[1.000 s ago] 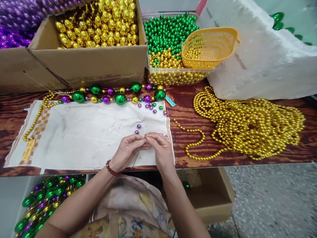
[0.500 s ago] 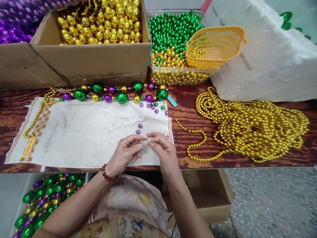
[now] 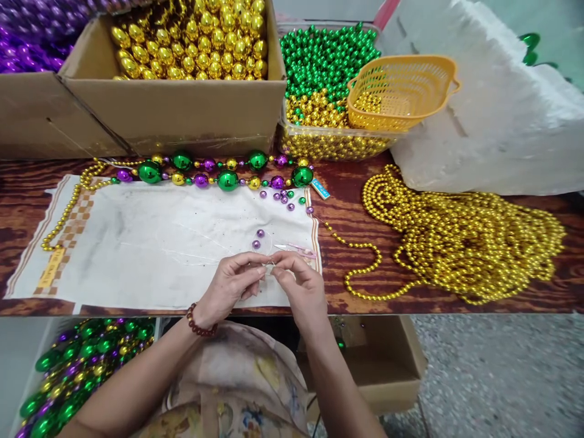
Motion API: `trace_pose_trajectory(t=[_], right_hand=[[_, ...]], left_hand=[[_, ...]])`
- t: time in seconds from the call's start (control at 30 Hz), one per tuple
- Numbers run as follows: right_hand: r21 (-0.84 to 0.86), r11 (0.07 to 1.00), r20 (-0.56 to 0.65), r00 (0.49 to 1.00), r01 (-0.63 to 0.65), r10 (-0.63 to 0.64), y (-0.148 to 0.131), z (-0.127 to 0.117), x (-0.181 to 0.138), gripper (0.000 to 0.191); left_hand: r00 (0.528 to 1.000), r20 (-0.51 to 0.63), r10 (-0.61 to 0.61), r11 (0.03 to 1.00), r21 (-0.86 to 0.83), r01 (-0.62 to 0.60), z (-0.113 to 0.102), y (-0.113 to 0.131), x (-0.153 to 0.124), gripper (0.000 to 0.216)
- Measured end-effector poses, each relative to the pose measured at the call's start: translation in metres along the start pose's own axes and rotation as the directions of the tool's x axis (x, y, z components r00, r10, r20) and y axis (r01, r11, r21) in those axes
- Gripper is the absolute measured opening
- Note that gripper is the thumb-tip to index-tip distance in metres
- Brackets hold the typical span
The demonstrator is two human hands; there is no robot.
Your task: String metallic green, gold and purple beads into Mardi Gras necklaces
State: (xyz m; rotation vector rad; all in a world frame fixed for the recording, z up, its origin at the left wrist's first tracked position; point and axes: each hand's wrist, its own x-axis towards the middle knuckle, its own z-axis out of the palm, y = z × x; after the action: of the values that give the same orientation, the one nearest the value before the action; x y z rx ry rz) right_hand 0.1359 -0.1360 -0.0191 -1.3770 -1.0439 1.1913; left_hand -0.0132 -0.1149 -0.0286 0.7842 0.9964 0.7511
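Observation:
My left hand point(image 3: 239, 280) and my right hand point(image 3: 298, 283) meet fingertip to fingertip over the front of a white cloth point(image 3: 150, 243). Both are pinched closed on a thin clear thread point(image 3: 272, 263), whose fine strands trail leftward across the cloth. Just beyond my fingers lie two loose purple beads point(image 3: 258, 238). Small scissors with pink handles point(image 3: 301, 250) rest by the cloth's right edge. Along the back of the cloth run two strung rows of green, purple and gold beads point(image 3: 228, 180). Several small loose purple and green beads point(image 3: 283, 198) sit near their right end.
Gold bead chain point(image 3: 474, 237) is heaped on the right of the wooden table. Behind stand a cardboard box of gold beads point(image 3: 173, 115), a clear bin point(image 3: 337, 137) and a yellow basket point(image 3: 404, 91). Below the table edge is an open cardboard box point(image 3: 387, 389).
My fingertips have drawn slightly lower and closer together on the thread. The scissors beyond my right hand show more plainly now. The whole view has shifted a little.

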Motion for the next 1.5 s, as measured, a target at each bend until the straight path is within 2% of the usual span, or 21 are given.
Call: trace_pose_trajectory(t=[0.2,0.47,1.13,1.5], right_hand=[[-0.077,0.996,-0.025,0.998,0.055,-0.057,-0.0043,0.0038,-0.0016,0.012],[-0.092,0.993,-0.016,0.997,0.076,-0.078,-0.0059,0.0058,-0.0026,0.012],[-0.054,0.998,-0.030,0.999,0.038,-0.040,-0.0046,0.0053,0.0007,0.013],[-0.043,0.998,-0.013,0.999,0.046,-0.046,-0.0034,0.0032,-0.0015,0.013]], left_hand=[[0.995,-0.020,0.098,0.991,0.092,-0.096,-0.0034,-0.0028,0.0011,0.028],[0.975,-0.020,0.221,0.969,0.115,-0.218,-0.0012,0.0041,0.0012,0.018],[0.957,0.018,0.290,0.934,0.211,-0.288,-0.0030,0.0057,0.0024,0.015],[0.966,-0.016,0.256,0.957,0.148,-0.251,-0.0029,0.0043,0.0027,0.015]])
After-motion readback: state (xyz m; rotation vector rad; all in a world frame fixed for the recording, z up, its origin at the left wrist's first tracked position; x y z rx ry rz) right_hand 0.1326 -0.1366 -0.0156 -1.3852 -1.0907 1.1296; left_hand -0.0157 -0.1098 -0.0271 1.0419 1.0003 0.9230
